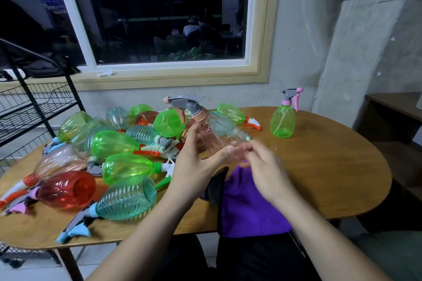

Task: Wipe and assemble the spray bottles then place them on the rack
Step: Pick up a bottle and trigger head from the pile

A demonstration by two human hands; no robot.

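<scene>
My left hand (pixel 196 164) grips a pale pink clear spray bottle (pixel 213 137) above the table, its grey trigger head (pixel 185 101) pointing up and to the left. My right hand (pixel 262 166) meets the bottle's lower end, fingers pinched against it and against a purple cloth (pixel 246 203) that drapes from there over the table's front edge. A pile of several green, teal, red and pink spray bottles (pixel 118 143) lies on its side at the left of the wooden table (pixel 319 166). One green bottle with a pink trigger (pixel 283 121) stands upright at the back right.
A black wire rack (pixel 34 102) with shelves stands left of the table, under the window. A dark cloth (pixel 217 185) lies beside the purple one. A dark wooden desk (pixel 392 107) stands to the right against the grey wall.
</scene>
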